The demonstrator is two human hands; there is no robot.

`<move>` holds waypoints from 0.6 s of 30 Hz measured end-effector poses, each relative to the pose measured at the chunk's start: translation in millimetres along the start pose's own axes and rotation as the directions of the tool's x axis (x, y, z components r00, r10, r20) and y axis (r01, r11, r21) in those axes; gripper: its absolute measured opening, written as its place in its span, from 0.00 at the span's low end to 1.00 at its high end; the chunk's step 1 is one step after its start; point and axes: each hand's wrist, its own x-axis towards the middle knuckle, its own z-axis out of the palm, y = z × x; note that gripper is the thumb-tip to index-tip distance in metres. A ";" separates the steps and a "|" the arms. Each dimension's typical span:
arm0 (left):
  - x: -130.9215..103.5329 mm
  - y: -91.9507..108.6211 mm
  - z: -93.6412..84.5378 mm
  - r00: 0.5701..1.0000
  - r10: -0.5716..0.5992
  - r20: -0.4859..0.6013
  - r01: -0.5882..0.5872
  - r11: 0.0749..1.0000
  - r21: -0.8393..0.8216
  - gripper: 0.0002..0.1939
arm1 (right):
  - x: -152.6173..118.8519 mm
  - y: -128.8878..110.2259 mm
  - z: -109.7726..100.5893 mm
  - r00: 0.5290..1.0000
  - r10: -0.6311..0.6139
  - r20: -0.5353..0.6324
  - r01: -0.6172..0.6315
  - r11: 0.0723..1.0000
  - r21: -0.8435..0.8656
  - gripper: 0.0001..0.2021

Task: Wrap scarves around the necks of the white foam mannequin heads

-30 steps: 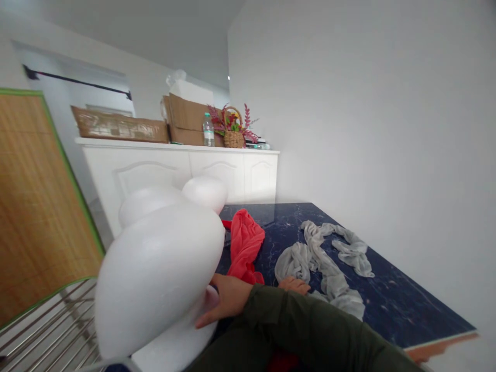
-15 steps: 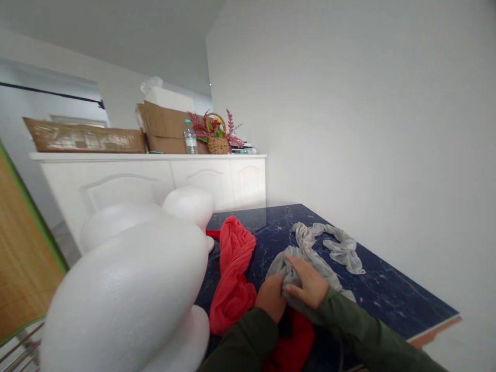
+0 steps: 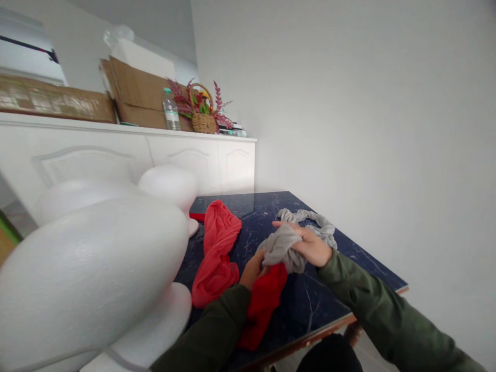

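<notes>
Above the dark blue marbled table (image 3: 313, 294), both my hands are on a bunched grey scarf (image 3: 284, 245). My left hand (image 3: 252, 268) is closed on its near left side, fingers partly hidden by the folds. From the right, my right hand (image 3: 313, 246) grips the bunch, with one finger stretched out along its top. The scarf's thin tail (image 3: 327, 227) lies curled on the table behind my right hand. A bright red cloth (image 3: 267, 305) hangs just below the bunch, beside my left wrist. A twisted coral-red scarf (image 3: 219, 248) lies further left on the table.
Large smooth white foam forms (image 3: 96, 268) crowd the left side, close to my left arm. At the back, a white cabinet (image 3: 182, 160) carries cardboard boxes (image 3: 139, 93), a water bottle (image 3: 171, 111) and a flower basket (image 3: 204, 123). A bare wall borders the right.
My hands have lifted and gathered the grey scarf, drawing its tail nearer. My right hand has moved to the bunch's right side. The view has shifted right and down.
</notes>
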 end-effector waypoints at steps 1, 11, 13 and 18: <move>-0.4 -0.6 0.2 1.000 -0.010 0.002 0.010 1.000 0.023 0.22 | 10.6 -7.0 -2.6 0.999 0.049 -0.012 -0.047 0.990 0.136 0.13; -8.3 -1.4 6.9 0.994 -0.094 -0.052 0.103 0.973 0.209 0.54 | 89.0 -102.5 -25.0 0.948 0.028 -0.316 0.193 0.741 0.643 0.17; -8.6 0.2 7.7 0.996 -0.067 -0.056 0.076 0.977 0.199 0.53 | 89.9 -134.9 -19.3 0.950 -0.043 -0.309 0.230 0.764 0.602 0.19; -8.4 2.8 8.5 0.977 -0.203 -0.057 0.207 0.975 0.078 0.16 | 101.4 -184.5 0.3 0.952 -0.151 -0.268 0.281 0.782 0.557 0.16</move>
